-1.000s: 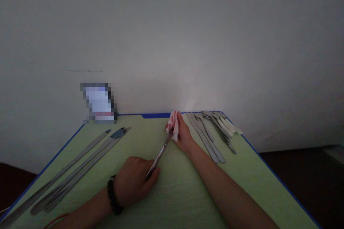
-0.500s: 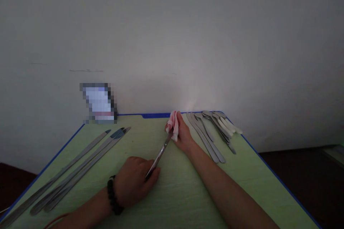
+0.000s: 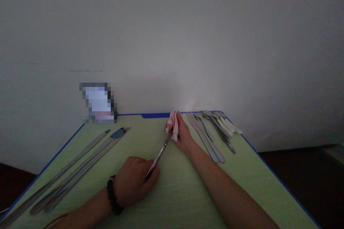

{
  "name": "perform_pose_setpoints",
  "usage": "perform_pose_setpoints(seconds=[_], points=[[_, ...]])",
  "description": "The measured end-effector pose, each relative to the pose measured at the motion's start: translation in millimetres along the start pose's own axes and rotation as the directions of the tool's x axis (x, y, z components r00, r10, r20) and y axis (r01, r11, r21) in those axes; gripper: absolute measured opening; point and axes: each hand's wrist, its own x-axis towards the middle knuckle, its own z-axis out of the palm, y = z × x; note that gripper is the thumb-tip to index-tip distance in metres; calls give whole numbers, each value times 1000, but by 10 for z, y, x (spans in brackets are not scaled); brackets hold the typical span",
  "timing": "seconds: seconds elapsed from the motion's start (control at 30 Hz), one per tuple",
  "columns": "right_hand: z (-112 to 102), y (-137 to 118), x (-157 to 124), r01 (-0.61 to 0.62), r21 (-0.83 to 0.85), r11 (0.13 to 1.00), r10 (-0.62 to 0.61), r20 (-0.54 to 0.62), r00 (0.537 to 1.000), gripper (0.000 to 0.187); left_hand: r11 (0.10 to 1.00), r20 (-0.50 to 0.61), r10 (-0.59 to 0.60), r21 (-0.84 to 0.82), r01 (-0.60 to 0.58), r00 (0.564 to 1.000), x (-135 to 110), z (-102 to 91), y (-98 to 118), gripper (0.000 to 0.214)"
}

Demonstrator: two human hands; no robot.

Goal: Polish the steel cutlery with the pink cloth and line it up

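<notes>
My left hand (image 3: 137, 179), with a dark bead bracelet on the wrist, is closed round the near end of a shiny metal table knife (image 3: 158, 157). The knife slants up and away to the right. Its far end disappears into a pink and white cloth (image 3: 173, 123), which my right hand (image 3: 184, 132) grips and folds about it. Cloth and fingers hide that end, so its tip cannot be seen. Both hands are over the pale green table (image 3: 177, 193).
Several long table knives (image 3: 88, 157) lie slanted on the left. At the right back are more knives (image 3: 205, 139), spoons (image 3: 215, 121) and white-handled cutlery (image 3: 228, 126). A blurred screen device (image 3: 98, 103) leans on the wall (image 3: 172, 35) at the back left. Blue edging rims the table.
</notes>
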Motion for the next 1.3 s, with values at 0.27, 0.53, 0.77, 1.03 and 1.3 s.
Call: perform_pose_setpoints(seconds=[0.27, 0.53, 0.77, 1.03, 1.3], points=[[-8, -1, -1, -11, 4, 1000, 11, 16, 1000, 38, 1000, 23, -10, 20, 10, 1000, 4, -12, 6, 42], [11, -10, 4, -18, 6, 1000, 18, -12, 1000, 38, 1000, 28, -11, 25, 10, 1000, -7, -21, 4, 42], [21, -18, -7, -10, -31, 999, 10, -6, 1000, 43, 1000, 32, -10, 17, 10, 999, 2, -37, 17, 43], [69, 171, -180, 75, -619, 782, 70, 206, 976, 48, 981, 6, -169, -93, 169, 986, 15, -33, -20, 46], [-41, 26, 41, 86, 66, 994, -74, -168, 983, 35, 986, -2, -156, -66, 156, 988, -11, 6, 73, 43]])
